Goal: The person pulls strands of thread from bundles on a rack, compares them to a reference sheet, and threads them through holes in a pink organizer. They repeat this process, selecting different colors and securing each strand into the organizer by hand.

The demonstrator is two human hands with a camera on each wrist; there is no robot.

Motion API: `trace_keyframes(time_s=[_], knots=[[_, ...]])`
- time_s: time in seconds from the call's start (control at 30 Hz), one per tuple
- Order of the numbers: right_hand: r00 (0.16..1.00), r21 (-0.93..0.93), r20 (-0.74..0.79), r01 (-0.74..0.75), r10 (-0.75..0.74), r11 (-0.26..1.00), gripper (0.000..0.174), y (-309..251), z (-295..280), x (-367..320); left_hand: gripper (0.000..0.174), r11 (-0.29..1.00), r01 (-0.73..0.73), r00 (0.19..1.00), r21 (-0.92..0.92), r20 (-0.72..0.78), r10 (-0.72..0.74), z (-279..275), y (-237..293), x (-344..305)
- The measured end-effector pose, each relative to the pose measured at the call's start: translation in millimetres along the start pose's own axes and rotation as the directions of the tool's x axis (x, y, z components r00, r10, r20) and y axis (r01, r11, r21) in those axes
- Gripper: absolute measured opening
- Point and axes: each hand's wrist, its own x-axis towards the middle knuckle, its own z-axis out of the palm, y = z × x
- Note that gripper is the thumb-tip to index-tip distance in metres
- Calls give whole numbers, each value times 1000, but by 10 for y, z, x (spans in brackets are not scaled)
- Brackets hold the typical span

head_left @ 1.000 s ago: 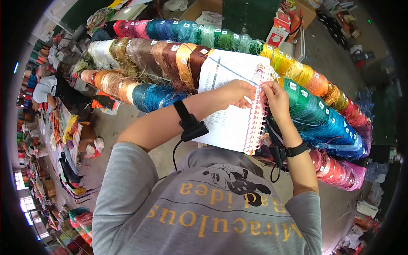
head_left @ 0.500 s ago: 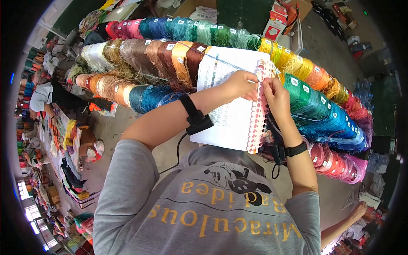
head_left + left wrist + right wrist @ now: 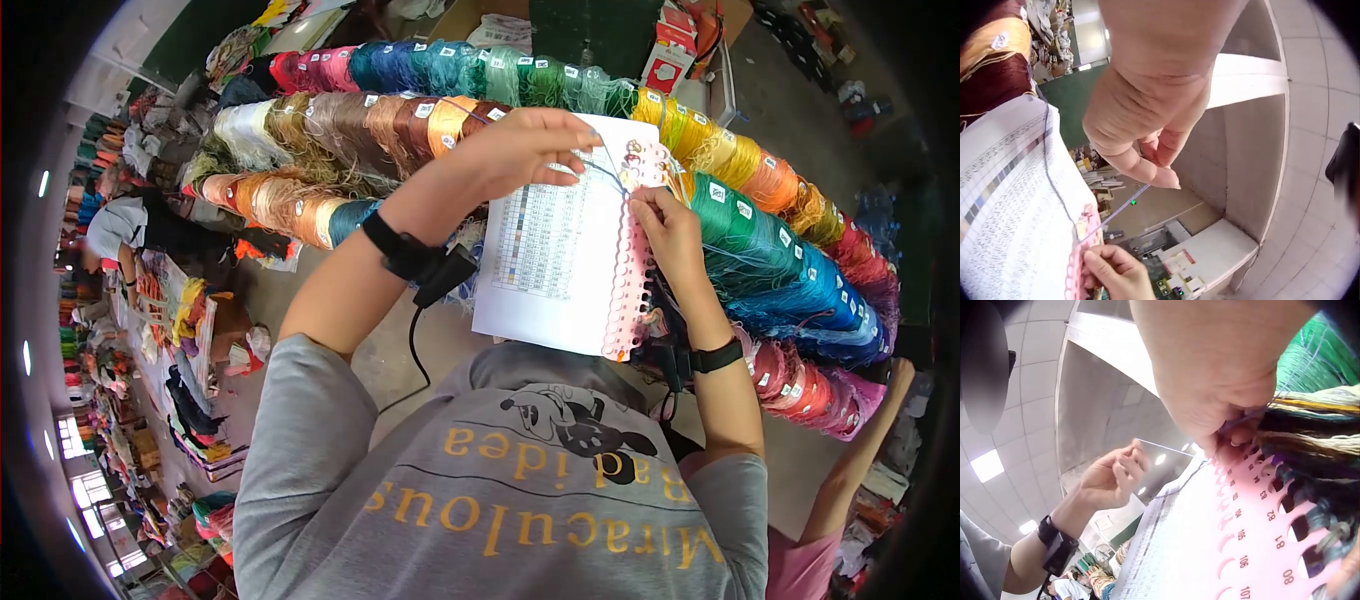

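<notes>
A strip of bluish thread runs taut from the fingertips of my left hand to the edge of a pink punched card. Thumb and finger of that left hand pinch the thread, raised above the printed sheet. My right hand grips the card's upper part, its fingertips right where the thread meets the holes. Numbers stand beside the holes, and dark, blue and cream threads hang through one side. Beneath lies a white sheet with a printed table and colour swatches. Another length of the thread trails across it.
Rows of labelled thread skeins surround the sheet: brown, yellow, green and blue, pink. A red and white box stands behind. Another person bends over a table at left; someone's arm reaches in at right.
My left hand has moved up and away from the card, drawing the thread taut. The right hand stays at the card. Another person's arm has come in at the lower right.
</notes>
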Motion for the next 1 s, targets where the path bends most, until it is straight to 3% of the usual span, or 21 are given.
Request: trace_keyframes(time_s=[0.13, 0.2, 0.33, 0.43, 0.5, 0.53, 0.6, 0.73, 0.77, 0.8, 0.83, 0.9, 1.0], knots=[[1000, -18, -2, -8, 8, 1000, 14, -15, 3, -8, 20, 996, -86, 995, -22, 47, 87, -27, 202, -137], [1000, -25, -12, -2, 2, 1000, 14, -24, -2, -13, 20, 897, -251, 965, 363, 16, 263, -4, 240, -174], [999, -23, -26, 23, -23, 999, 14, -45, -2, -18, 19, 876, -302, 950, 377, 48, 307, 28, 295, -236], [999, -24, -32, 41, -41, 999, 13, -33, 10, -18, 17, 912, -295, 955, 283, 63, 290, 68, 285, -270], [998, -22, -39, 49, -50, 999, 13, -22, 7, -21, 15, 671, -448, 851, 590, 50, 523, 99, 261, -262], [997, -36, -38, 59, -60, 998, 13, -20, 8, -24, 15, 671, -450, 851, 590, 55, 523, 128, 298, -303], [997, -51, -36, 69, -71, 996, 14, -19, -1, -30, 13, 844, -301, 952, 443, 92, 291, 172, 411, -426], [1000, -4, -17, 22, -23, 1000, 13, -46, 13, -32, 11, 930, -265, 961, 256, 150, 232, 118, 366, -437], [999, 6, -29, 21, -20, 1000, 12, -52, 14, -30, 9, 766, -401, 914, 502, 169, 369, 94, 328, -426], [999, 6, -31, 21, -21, 1000, 12, -47, 11, -28, 9, 522, -486, 845, 701, 225, 484, 82, 309, -420], [999, -2, -34, 33, -33, 999, 11, -41, 12, -29, 9, 523, -486, 846, 701, 225, 484, 101, 329, -464], [998, -9, -39, 45, -45, 999, 11, -41, 11, -25, 8, 805, -424, 904, 415, 251, 347, 159, 389, -585], [999, 17, -24, 22, -22, 1000, 11, -55, 16, -34, 9, 794, -480, 874, 374, 285, 394, 170, 344, -589]])
